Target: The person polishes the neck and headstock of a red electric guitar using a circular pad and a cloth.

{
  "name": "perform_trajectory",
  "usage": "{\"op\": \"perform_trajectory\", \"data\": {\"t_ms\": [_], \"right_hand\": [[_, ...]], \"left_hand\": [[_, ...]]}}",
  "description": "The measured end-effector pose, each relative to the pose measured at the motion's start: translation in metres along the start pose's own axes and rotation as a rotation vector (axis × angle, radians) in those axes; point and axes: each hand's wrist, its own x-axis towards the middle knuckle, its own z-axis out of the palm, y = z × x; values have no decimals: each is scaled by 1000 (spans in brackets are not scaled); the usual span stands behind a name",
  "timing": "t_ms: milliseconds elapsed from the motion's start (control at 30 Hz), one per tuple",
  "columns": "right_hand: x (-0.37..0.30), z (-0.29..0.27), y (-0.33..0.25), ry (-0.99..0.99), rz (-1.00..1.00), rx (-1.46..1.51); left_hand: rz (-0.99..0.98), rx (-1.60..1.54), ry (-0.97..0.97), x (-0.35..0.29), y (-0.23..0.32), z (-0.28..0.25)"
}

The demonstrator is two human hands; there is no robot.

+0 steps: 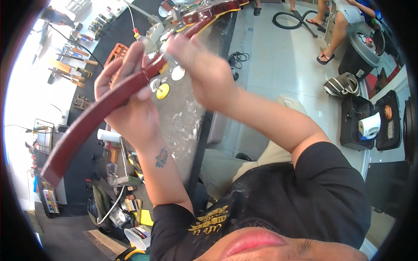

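Observation:
A long, dark red, glossy wooden bar [93, 111], like an instrument neck, slants from the lower left up towards my right hand. My left hand [130, 100] is wrapped around it from below, fingers curled up behind its far part. Yellow edging shows at its far end. My right hand [202, 71] is bent at that end with its fingers closed and blurred; what they hold is hidden. Beyond it, in line with the bar, lies a dark red, yellow-edged piece [202, 16] like a guitar body. Whether the two are joined, I cannot tell.
Beneath my hands runs a dusty dark workbench [185, 122]. A yellow disc [162, 91] lies on it. Hand tools [72, 69] hang on the white wall at left. At right are a bin [359, 54], an open black case [370, 124] and a black hose [289, 21]. Another person's leg [335, 37] shows.

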Motion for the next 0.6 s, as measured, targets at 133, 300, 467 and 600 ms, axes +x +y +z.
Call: {"op": "perform_trajectory", "data": {"t_ms": [133, 300, 467, 600], "right_hand": [[6, -5, -8, -37, -48, 52], [21, -21, -45, -87, 36, 191], [26, -21, -24, -158, 76, 67], [22, -24, -26, -123, 25, 102]], "left_hand": [[-7, 115, -27, -1, 1, -4], [-9, 168, -38, -5, 1, -7], [-16, 167, -51, -6, 2, -3], [-20, 166, -33, -7, 1, 3]]}}
